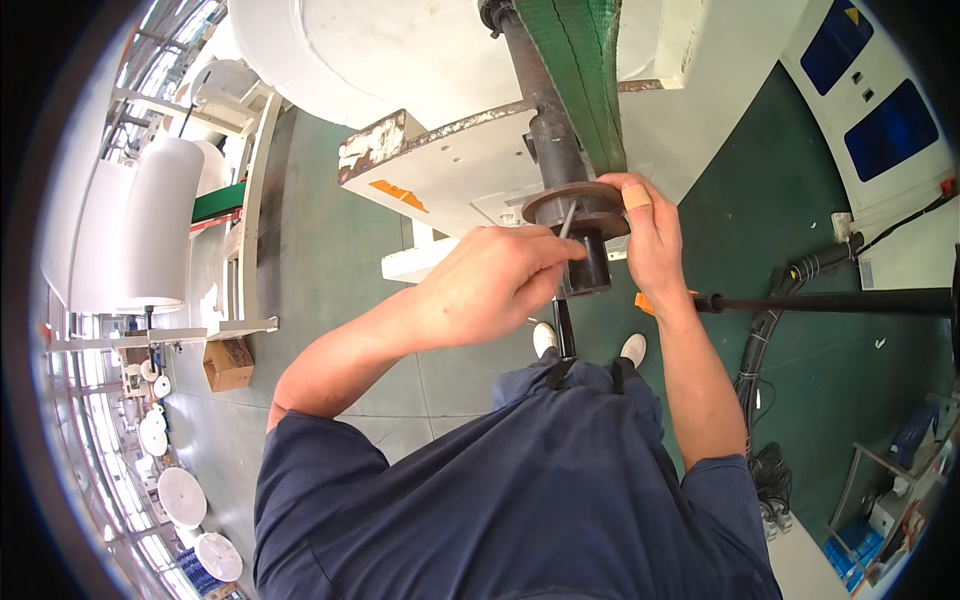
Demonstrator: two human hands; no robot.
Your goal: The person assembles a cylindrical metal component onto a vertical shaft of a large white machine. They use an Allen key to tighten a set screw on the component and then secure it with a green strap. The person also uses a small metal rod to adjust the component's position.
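Observation:
A dark metal shaft point(556, 145) runs toward me, with a rusty round flange collar point(565, 197) near its end. My left hand point(485, 285) is closed in a pinch at the near side of the collar. From its fingers a thin metal rod point(569, 218) points up against the collar; whether it is a hex key I cannot tell. Gripping the collar's right rim is my right hand point(652, 240), fingers behind it and a tan bandage on one digit. Below the collar, the black shaft end point(590, 265) sticks out beside my left fingertips.
A green webbing sling point(585, 75) hangs over the shaft. White machine framework point(450, 165) with chipped edges and a large white roll point(330, 50) stand ahead. At right are a black horizontal bar point(840, 303) and bundled cables point(757, 350). A cardboard box point(228, 365) sits left.

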